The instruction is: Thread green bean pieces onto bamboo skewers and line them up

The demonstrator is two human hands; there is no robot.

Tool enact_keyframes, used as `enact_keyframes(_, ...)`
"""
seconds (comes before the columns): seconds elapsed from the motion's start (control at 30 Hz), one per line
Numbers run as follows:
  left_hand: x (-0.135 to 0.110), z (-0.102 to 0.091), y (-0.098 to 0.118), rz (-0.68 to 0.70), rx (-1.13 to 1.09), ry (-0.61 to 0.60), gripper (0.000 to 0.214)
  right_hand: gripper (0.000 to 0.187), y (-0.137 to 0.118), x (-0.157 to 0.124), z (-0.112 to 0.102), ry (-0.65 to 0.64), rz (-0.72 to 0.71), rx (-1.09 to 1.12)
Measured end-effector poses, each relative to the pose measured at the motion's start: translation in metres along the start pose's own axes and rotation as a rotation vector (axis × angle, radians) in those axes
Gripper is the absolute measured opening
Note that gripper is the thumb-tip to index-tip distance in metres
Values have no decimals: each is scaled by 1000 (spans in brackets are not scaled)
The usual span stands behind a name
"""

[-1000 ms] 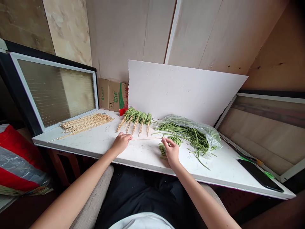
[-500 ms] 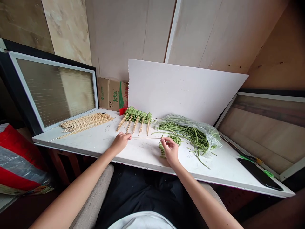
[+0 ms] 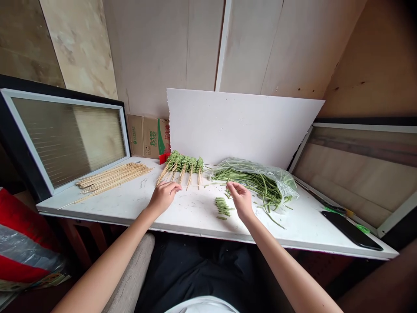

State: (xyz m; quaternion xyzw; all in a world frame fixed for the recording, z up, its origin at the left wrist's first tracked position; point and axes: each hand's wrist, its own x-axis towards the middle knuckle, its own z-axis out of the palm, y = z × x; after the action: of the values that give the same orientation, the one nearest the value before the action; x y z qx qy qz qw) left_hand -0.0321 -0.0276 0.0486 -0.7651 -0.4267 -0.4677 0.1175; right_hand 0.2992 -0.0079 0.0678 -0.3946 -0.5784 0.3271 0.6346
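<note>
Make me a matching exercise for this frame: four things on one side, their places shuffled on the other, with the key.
1. pile of bare skewers
2. long green beans
3. black phone
4. cardboard box

A. right end of the table
B. beside the white board
C. left end of the table
D. partly inside a clear plastic bag

Pairs: 1-C, 2-D, 3-A, 4-B

Skewers lie left, carton seemingly partly behind board.
</note>
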Motion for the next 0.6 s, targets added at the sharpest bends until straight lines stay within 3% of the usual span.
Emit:
enact_keyframes(0.33,6,-14,4,-33,8,-100,33,35,-11,-3,-1,-56,-51,62)
enact_keyframes(0.6,14,-33,16,-39,73,-122,37,25,-32,-10,2,-68,-198,57)
